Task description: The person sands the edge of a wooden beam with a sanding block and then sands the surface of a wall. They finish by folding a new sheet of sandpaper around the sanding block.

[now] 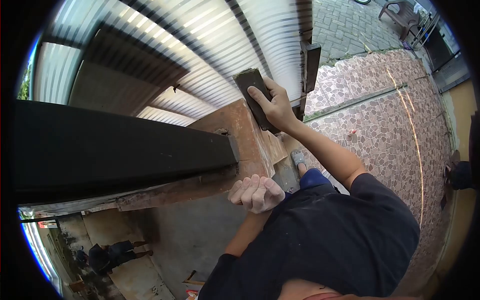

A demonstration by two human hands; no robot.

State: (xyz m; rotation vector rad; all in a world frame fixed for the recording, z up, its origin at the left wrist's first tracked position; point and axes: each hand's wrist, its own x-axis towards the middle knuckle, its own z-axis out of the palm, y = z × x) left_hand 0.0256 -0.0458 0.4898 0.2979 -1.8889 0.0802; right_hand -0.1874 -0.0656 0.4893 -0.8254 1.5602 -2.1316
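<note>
My right hand [275, 105] grips a dark rectangular block [248, 81], its thumb across the face and its fingers around the far side. The block's end is rough and greenish, and its lower part lies alongside the edge of a reddish-brown surface [248, 135]. Dusty and pale, my left hand [256, 193] is curled closed close to the near corner of that brown surface. Whatever its folded fingers may hold is hidden. A thick black beam [125, 150] meets the brown surface between my two hands.
Translucent corrugated roofing [200, 30] spreads overhead. To the right is a patterned tile floor [360, 130] with a brown plastic chair [401, 19] at its far end. Down at lower left a person [110, 255] is by a stained wall. Another person's dark-clothed leg [460, 175] shows at the right edge.
</note>
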